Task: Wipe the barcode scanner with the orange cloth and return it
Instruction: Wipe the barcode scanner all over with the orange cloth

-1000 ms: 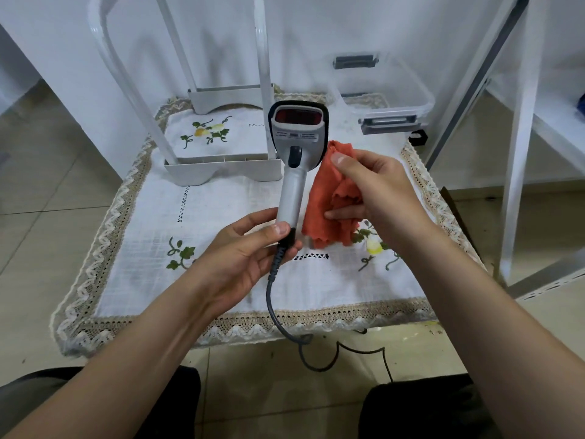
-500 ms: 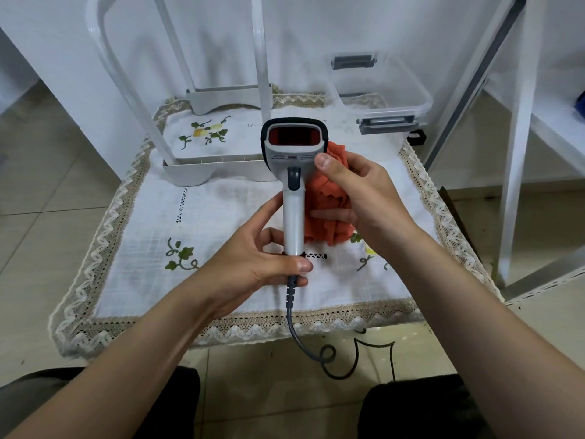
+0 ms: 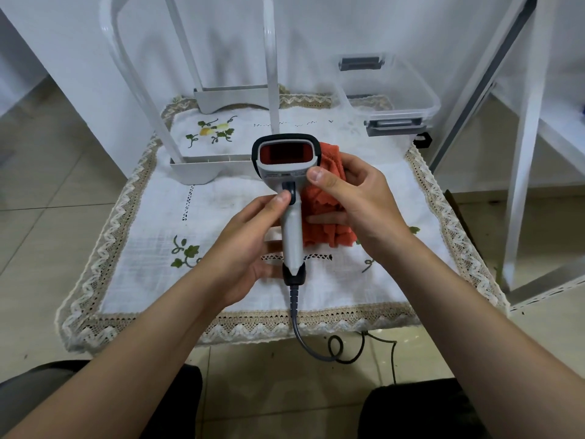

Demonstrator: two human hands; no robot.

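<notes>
The barcode scanner [image 3: 291, 226] is grey-white with a black-rimmed head and a red window facing me. It stands upright over the table's middle. My left hand [image 3: 250, 239] wraps the handle from the left, thumb tip beside the dark trigger. My right hand [image 3: 357, 201] holds the bunched orange cloth [image 3: 326, 213] against the right side of the scanner's head and neck, thumb pressed on the head's lower edge. The scanner's grey cable [image 3: 304, 327] hangs off the table's front edge.
A white embroidered tablecloth with lace trim [image 3: 158, 255] covers the low table. A white rack with tall curved posts [image 3: 202, 172] stands at the back left. A clear plastic bin with grey latches [image 3: 392, 99] sits at the back right. White shelf legs [image 3: 522, 172] rise at right.
The scanner has come closer to me and tilted so its red window faces up. My left hand slid up the handle to the trigger. My right hand brought the cloth against the head.
</notes>
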